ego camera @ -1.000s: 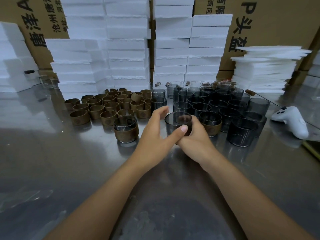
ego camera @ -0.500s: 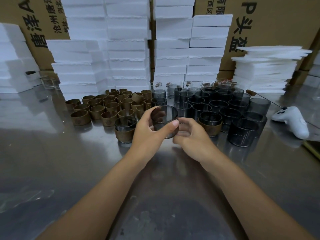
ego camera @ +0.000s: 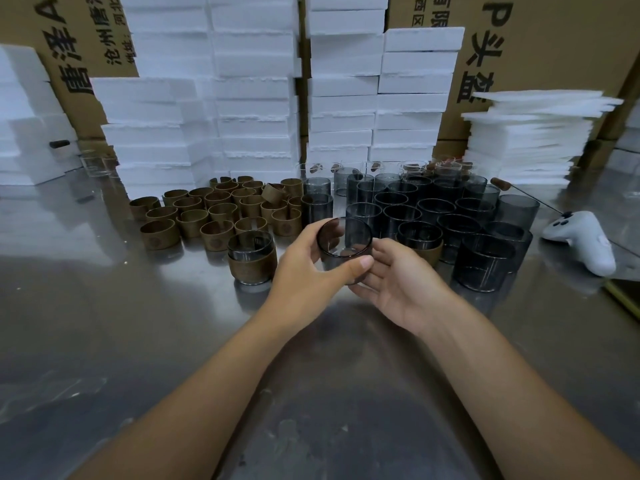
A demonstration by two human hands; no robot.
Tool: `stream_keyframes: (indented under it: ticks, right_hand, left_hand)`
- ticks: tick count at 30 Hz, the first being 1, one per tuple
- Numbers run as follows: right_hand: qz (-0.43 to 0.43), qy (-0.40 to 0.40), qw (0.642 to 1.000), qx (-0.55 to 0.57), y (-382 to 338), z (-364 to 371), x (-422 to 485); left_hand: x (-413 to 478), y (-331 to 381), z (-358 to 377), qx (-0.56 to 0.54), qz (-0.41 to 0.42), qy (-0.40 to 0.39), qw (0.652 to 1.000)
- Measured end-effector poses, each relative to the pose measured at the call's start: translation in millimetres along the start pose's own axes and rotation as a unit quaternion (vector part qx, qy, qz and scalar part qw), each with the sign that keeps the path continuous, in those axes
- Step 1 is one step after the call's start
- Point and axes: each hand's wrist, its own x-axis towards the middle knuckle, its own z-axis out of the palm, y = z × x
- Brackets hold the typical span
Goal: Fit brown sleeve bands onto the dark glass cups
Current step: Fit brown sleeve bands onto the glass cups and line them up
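My left hand (ego camera: pixel 308 271) grips a bare dark glass cup (ego camera: pixel 344 242) above the table, thumb across its near side and fingers round the far side, mouth tilted toward me. My right hand (ego camera: pixel 398 278) lies just right of the cup, fingers relaxed and spread, fingertips near its lower side. Several loose brown sleeve bands (ego camera: pixel 221 211) stand in rows at the left. Several bare dark cups (ego camera: pixel 433 209) crowd the right. One cup wearing a band (ego camera: pixel 251 258) stands left of my left hand; another banded cup (ego camera: pixel 420 240) sits behind my right hand.
The steel table (ego camera: pixel 138 341) carries stacks of white foam blocks (ego camera: pixel 249 98) along the back, with cardboard boxes (ego camera: pixel 554 36) behind. Thin foam sheets (ego camera: pixel 530 133) are piled at the right. A white controller (ego camera: pixel 581 240) lies at the right, a thin brown-handled rod beside it.
The cup passed from my right hand into my left hand and rose off the table. My right hand let go and opened beside it.
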Motion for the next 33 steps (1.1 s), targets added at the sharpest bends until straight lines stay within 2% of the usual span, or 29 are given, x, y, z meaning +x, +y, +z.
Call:
stream_keyframes:
  ticks: [8,20,28,33]
  right_hand:
    - [0.033,-0.068,0.996,0.036,2.7,4.6,-5.9]
    - [0.051,-0.104,0.993,0.004,5.6,9.6,-8.6]
    - [0.076,-0.066,0.994,-0.040,3.3,6.9,-7.0]
    - [0.067,-0.026,0.997,-0.013,1.7,6.9,-6.6]
  left_hand:
    - [0.0,1.8,0.5,-0.053,0.002,0.010,0.999]
    - [-1.5,6.9,-0.7,-0.077,0.013,0.018,0.997]
    - [0.8,4.4,-3.2,-0.035,0.024,0.013,0.999]
    - [0.9,3.7,-2.6,-0.018,0.034,0.011,0.999]
